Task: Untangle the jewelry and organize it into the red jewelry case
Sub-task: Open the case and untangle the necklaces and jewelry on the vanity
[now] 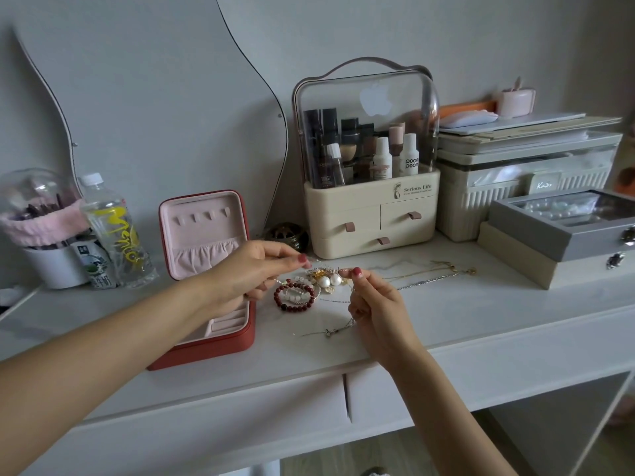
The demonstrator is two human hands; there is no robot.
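Fingers [302, 258] of L hand [252, 269] & R hand [372, 304] pinching thin chain [338, 329], just above jewelry tangle [314, 285].

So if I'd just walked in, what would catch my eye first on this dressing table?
Probably the two hands at the centre: the left hand and right hand each pinch a thin strand above a tangled jewelry pile of pearls and dark red beads. Just left of it, the red jewelry case lies open, showing its pink lining. Behind stands a cream cosmetics organizer with a clear domed lid.
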